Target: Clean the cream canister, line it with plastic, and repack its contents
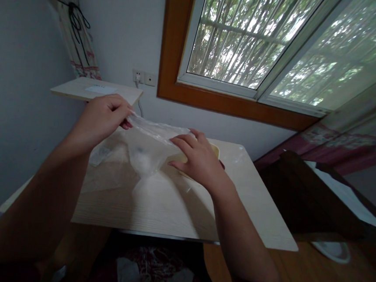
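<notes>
A clear plastic bag (145, 152) hangs between my two hands above the table, its upper edge stretched from one to the other. My left hand (106, 112) is closed on the left corner of that edge. At the other end, my right hand (198, 157) has its thumb and fingers spread apart, with the bag's edge against the fingers. Behind the right hand, a pale yellow container (215, 150) is mostly hidden, and a small dark red thing shows beside it. More crumpled clear plastic (100, 154) lies near my left wrist.
The light wooden table (251, 208) stands before me. A small raised shelf (70, 87) with a white paper is at the back left, near a wall socket (144, 77). Dark furniture (321, 201) is to the right. A window (236, 40) is ahead, with curtains either side.
</notes>
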### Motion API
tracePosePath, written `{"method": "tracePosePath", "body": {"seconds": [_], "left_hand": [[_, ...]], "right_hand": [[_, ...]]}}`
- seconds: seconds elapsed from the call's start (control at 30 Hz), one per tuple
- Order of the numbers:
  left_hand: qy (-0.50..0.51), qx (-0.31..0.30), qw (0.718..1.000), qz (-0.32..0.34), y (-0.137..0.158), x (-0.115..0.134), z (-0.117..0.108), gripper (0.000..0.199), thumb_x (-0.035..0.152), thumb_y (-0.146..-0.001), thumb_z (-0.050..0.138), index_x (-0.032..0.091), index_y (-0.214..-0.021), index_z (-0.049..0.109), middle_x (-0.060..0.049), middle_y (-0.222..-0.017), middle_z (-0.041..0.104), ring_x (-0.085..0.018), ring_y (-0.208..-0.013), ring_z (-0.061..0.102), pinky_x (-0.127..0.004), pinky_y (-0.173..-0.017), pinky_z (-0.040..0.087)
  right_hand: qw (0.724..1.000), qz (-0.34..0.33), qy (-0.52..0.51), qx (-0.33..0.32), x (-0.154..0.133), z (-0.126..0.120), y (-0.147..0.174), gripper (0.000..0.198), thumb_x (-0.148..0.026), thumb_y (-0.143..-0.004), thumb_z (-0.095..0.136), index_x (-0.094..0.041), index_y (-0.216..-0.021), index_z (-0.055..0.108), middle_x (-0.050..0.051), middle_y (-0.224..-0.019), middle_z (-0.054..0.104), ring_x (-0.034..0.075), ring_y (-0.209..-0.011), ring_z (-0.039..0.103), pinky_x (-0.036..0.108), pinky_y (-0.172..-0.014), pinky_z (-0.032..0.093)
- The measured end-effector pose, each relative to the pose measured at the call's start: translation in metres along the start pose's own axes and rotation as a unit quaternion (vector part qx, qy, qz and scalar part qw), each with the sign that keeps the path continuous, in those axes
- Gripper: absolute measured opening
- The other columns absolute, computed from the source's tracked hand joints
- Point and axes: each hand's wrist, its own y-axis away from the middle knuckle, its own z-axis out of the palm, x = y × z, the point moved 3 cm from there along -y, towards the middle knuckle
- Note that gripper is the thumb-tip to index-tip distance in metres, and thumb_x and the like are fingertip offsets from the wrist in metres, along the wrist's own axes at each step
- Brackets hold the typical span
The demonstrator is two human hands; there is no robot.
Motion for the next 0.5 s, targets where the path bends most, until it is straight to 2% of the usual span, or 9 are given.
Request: {"method": "tracePosePath", "body": {"seconds": [0.07, 0.13, 0.2, 0.27, 0.37, 0.43, 0.5], "left_hand": [[0.110, -0.025, 0.994, -0.008, 0.000, 0.004, 0.008, 0.009, 0.022, -0.077, 0.063, 0.021, -0.072, 0.071, -0.001, -0.070, 0.066, -0.013, -0.057, 0.056, -0.024, -0.056, 0.047], [0.197, -0.023, 0.980, -0.013, -0.003, 0.006, 0.013, 0.012, 0.022, -0.077, 0.061, 0.018, -0.073, 0.071, -0.003, -0.073, 0.066, -0.010, -0.055, 0.054, -0.022, -0.053, 0.047], [0.246, 0.018, 0.969, -0.011, -0.005, 0.005, 0.013, 0.014, 0.022, -0.078, 0.059, 0.017, -0.074, 0.071, -0.004, -0.075, 0.067, -0.010, -0.056, 0.053, -0.020, -0.051, 0.045], [0.268, 0.058, 0.962, -0.001, -0.005, 0.004, 0.014, 0.013, 0.022, -0.079, 0.059, 0.017, -0.074, 0.070, -0.005, -0.081, 0.070, -0.009, -0.060, 0.056, -0.018, -0.051, 0.045], [0.306, 0.053, 0.950, 0.018, 0.001, 0.007, 0.021, 0.012, 0.025, -0.082, 0.064, 0.017, -0.074, 0.068, -0.005, -0.093, 0.072, -0.010, -0.073, 0.063, -0.019, -0.064, 0.053], [0.314, 0.039, 0.948, 0.023, 0.008, 0.013, 0.028, 0.017, 0.032, -0.086, 0.066, 0.018, -0.076, 0.066, -0.006, -0.100, 0.072, -0.013, -0.086, 0.068, -0.024, -0.079, 0.057], [0.308, 0.021, 0.951, 0.032, 0.015, 0.022, 0.036, 0.022, 0.038, -0.090, 0.064, 0.019, -0.078, 0.065, -0.007, -0.110, 0.072, -0.017, -0.100, 0.069, -0.030, -0.089, 0.058]], "right_hand": [[1.000, -0.009, -0.003, -0.027, -0.003, 0.009, -0.003, 0.056, -0.041, -0.081, 0.083, -0.028, -0.132, 0.064, 0.010, -0.118, 0.072, 0.036, -0.126, 0.052, 0.053, -0.103, 0.046], [0.998, 0.007, 0.005, -0.062, 0.000, 0.019, -0.005, 0.040, -0.040, -0.084, 0.080, -0.025, -0.120, 0.070, 0.010, -0.100, 0.076, 0.033, -0.109, 0.062, 0.047, -0.094, 0.051], [0.995, 0.048, 0.023, -0.090, 0.006, 0.025, -0.006, 0.019, -0.037, -0.089, 0.074, -0.022, -0.100, 0.075, 0.011, -0.089, 0.076, 0.030, -0.092, 0.068, 0.042, -0.084, 0.053], [0.990, 0.097, 0.039, -0.093, 0.014, 0.022, -0.006, 0.014, -0.030, -0.093, 0.066, -0.021, -0.094, 0.076, 0.012, -0.088, 0.077, 0.029, -0.084, 0.070, 0.040, -0.078, 0.054], [0.987, 0.160, 0.026, -0.017, 0.026, 0.001, -0.003, 0.032, -0.018, -0.090, 0.058, -0.023, -0.118, 0.073, 0.012, -0.103, 0.078, 0.030, -0.091, 0.073, 0.042, -0.080, 0.056], [0.980, 0.182, -0.018, 0.081, 0.033, -0.017, 0.000, 0.044, -0.017, -0.089, 0.055, -0.026, -0.131, 0.067, 0.009, -0.114, 0.077, 0.030, -0.101, 0.072, 0.044, -0.087, 0.056], [0.960, 0.197, -0.069, 0.185, 0.041, -0.033, 0.004, 0.047, -0.021, -0.091, 0.051, -0.028, -0.136, 0.063, 0.007, -0.122, 0.074, 0.030, -0.111, 0.069, 0.046, -0.091, 0.056]]}}
